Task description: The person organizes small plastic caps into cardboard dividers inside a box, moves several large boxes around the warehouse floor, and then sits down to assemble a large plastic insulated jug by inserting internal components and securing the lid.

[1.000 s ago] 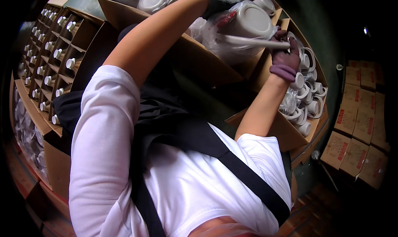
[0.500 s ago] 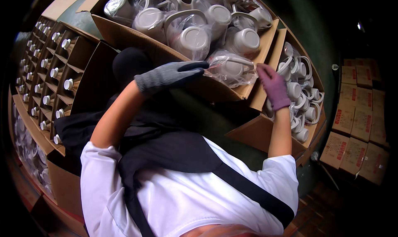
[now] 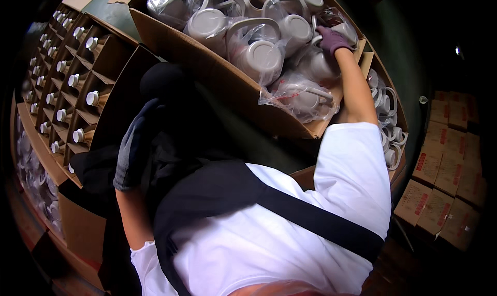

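My right hand [image 3: 335,41], in a purple glove, reaches into the far right part of a large open carton [image 3: 217,63]. Its fingers are curled beside a bagged off-white plastic piece [image 3: 346,31] with a curved handle; the grip itself is partly hidden. Several similar pieces with round ends and handles fill the carton, each in clear film. One bagged piece [image 3: 305,100] lies at the near corner, its film hanging over the edge. My left hand [image 3: 135,143], in a grey and dark glove, is held low by my dark apron, fingers stretched out, holding nothing.
At left stands a divided carton [image 3: 116,68] of white-capped items in cardboard cells. Below it, another carton [image 3: 83,228] holds bagged pieces. More handled pieces [image 3: 388,107] fill a carton beyond my right arm. Brown sealed boxes [image 3: 445,166] are stacked at far right.
My right hand has moved from the near-corner bagged piece to farther inside the carton. My left hand has drawn back from that bag, down and left. The bagged piece stays at the corner.
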`<control>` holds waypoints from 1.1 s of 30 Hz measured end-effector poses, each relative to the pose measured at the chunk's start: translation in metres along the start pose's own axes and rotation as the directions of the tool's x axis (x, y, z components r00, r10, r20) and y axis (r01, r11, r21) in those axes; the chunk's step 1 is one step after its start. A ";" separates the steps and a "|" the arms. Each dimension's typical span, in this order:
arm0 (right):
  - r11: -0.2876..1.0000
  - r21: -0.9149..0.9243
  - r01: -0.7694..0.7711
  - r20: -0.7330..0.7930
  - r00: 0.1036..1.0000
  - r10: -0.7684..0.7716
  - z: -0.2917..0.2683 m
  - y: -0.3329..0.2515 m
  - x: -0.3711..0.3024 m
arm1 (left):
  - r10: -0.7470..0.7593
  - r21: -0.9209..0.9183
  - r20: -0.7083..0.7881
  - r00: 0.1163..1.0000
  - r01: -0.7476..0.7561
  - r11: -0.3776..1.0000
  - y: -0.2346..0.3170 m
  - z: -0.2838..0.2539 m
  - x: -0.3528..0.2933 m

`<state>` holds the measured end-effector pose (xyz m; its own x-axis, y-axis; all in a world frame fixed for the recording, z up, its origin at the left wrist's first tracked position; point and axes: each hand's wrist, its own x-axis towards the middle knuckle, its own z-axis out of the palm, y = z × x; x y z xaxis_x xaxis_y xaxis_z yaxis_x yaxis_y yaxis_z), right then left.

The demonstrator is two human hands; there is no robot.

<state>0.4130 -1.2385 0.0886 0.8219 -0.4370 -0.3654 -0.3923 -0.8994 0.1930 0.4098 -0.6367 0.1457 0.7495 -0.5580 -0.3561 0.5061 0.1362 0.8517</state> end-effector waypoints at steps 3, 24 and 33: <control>0.964 -0.243 0.107 0.271 0.962 -0.038 -0.041 -0.047 -0.052 | 0.023 -0.072 -0.087 0.996 -0.030 0.997 -0.008 -0.023 -0.011; 0.709 -0.681 0.183 0.247 0.969 -0.013 0.052 -0.112 0.003 | 0.148 0.159 -0.033 0.988 -0.141 0.977 -0.052 -0.061 -0.015; 0.740 -0.648 0.179 0.173 0.981 -0.086 0.075 -0.105 -0.001 | 0.098 0.003 -0.096 0.991 -0.098 0.995 -0.061 -0.076 -0.021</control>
<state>0.4230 -1.1448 0.0005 0.7689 -0.3537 -0.5326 0.1249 -0.7338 0.6677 0.3959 -0.5710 0.0716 0.8329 -0.4610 -0.3061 0.4286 0.1875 0.8838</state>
